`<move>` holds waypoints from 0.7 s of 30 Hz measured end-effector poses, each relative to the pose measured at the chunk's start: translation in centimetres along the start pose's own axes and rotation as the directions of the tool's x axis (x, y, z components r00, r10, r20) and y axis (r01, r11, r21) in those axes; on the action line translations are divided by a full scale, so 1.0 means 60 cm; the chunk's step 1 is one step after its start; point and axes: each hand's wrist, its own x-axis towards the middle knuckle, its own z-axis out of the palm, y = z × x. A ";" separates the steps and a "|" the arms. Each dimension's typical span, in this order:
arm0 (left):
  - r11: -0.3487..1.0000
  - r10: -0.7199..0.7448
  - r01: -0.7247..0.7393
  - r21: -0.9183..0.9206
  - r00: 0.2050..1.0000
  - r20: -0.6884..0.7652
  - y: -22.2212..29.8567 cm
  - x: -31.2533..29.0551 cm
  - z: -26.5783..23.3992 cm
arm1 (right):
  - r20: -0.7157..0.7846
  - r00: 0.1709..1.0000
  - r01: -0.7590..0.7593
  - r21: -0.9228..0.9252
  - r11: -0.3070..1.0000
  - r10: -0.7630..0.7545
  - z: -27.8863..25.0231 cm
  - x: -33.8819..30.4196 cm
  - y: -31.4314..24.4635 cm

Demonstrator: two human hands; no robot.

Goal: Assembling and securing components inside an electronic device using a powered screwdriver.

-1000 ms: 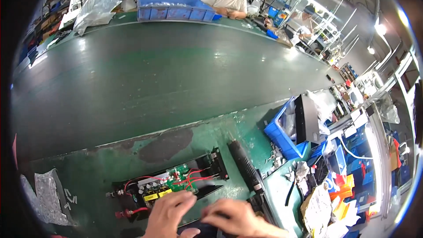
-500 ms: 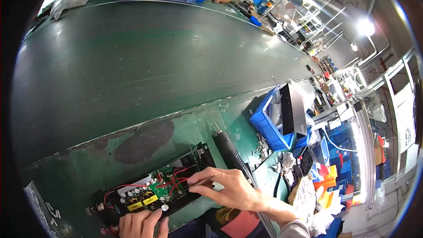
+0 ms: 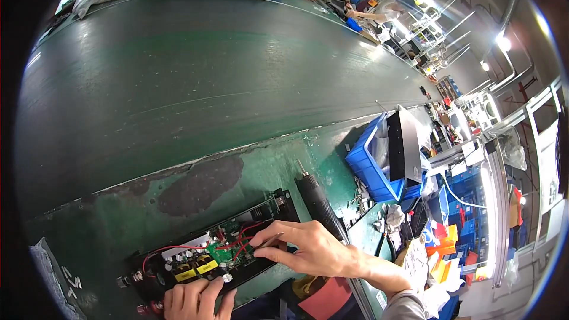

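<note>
Open-topped electronic unit [image 3: 220, 253] on the green counter [image 3: 267, 169], close to the wearer. The left hand [image 3: 198, 301] curves over its near edge, apparently steadying it; its grip is partly hidden, so I cannot tell its state. The right hand [image 3: 317, 249], wrist angled leftward, brings a narrow thumb-and-finger grip to the red wires [image 3: 240, 243]; whether it holds anything is unclear.

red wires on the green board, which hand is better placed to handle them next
Probably the right hand: it reaches close beside the red wires, while the left hand sits farther off, by the yellow parts.
</note>
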 end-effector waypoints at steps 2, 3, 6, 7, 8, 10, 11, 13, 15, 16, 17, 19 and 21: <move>1.000 0.001 -0.001 0.005 1.000 -0.003 0.000 0.001 0.001 | 0.006 1.000 -0.017 -0.005 1.000 0.017 0.000 0.000 -0.001; 1.000 0.005 -0.005 0.004 1.000 -0.005 0.000 0.001 0.002 | 0.005 1.000 -0.014 -0.006 1.000 0.014 0.001 -0.001 0.000; 1.000 0.011 -0.011 0.004 1.000 -0.018 -0.001 0.001 0.004 | -0.008 1.000 -0.028 0.007 1.000 0.028 0.002 -0.001 -0.001; 1.000 0.013 -0.013 0.004 1.000 -0.025 -0.001 0.000 0.005 | -0.002 0.998 -0.057 0.004 0.998 0.057 0.002 -0.001 -0.002; 1.000 0.012 -0.012 0.005 1.000 -0.026 -0.001 0.001 0.004 | 0.003 0.996 -0.085 0.001 0.996 0.085 0.003 0.000 -0.004; 1.000 0.020 -0.020 0.001 0.999 -0.027 -0.001 0.000 0.002 | 0.005 0.997 -0.082 0.000 0.997 0.082 0.004 -0.001 -0.005; 1.000 0.021 -0.021 0.002 0.999 -0.028 -0.001 -0.002 0.000 | 0.006 0.997 -0.082 0.001 0.997 0.082 0.006 -0.002 -0.006; 1.000 0.023 -0.023 -0.001 0.999 -0.031 -0.001 -0.004 -0.001 | 0.002 0.997 -0.082 0.000 0.997 0.082 0.008 -0.004 -0.008; 1.000 0.027 -0.027 0.002 0.999 -0.031 0.000 -0.007 -0.002 | -0.001 0.997 -0.082 0.002 0.997 0.082 0.010 -0.006 -0.009; 1.000 0.031 -0.031 0.006 0.999 -0.029 0.000 -0.007 -0.002 | -0.006 0.997 -0.076 -0.002 0.997 0.076 0.011 -0.006 -0.008; 1.000 0.030 -0.030 0.009 0.999 -0.024 0.001 -0.008 -0.003 | -0.010 0.997 -0.072 -0.003 0.997 0.072 0.013 -0.008 -0.006; 0.999 0.037 -0.037 0.002 0.998 -0.041 -0.003 -0.006 -0.002 | -0.016 0.999 -0.052 -0.026 0.998 0.052 0.014 -0.003 -0.006; 1.000 0.022 -0.022 0.000 0.999 -0.029 -0.004 0.000 0.000 | -0.026 0.997 -0.071 -0.036 0.997 0.070 0.014 0.001 -0.005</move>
